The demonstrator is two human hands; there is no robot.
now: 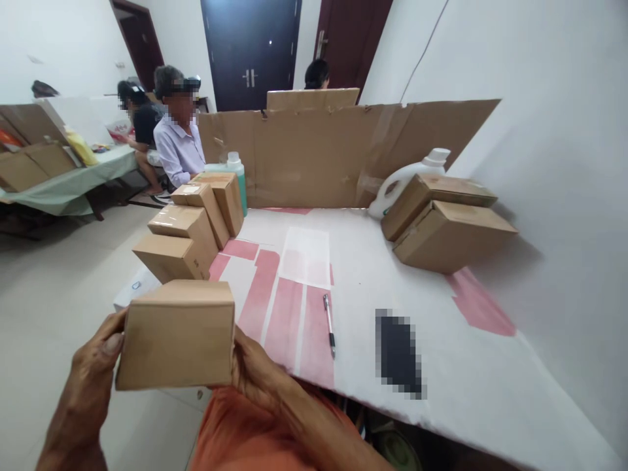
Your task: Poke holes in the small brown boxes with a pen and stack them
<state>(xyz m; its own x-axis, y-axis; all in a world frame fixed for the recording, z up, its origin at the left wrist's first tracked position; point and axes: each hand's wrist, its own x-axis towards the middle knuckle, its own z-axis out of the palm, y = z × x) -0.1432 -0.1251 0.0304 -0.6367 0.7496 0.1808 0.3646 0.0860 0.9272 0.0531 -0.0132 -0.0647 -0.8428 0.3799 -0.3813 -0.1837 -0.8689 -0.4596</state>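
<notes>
A cardboard box [176, 343] is held between the left hand [95, 353] and the right hand [252, 369], each grip pressing one side, near the table's [373, 261] near left corner; a pen [329, 325] lies farther right.

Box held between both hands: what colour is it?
The box is plain brown, best seen in the head view.
</notes>
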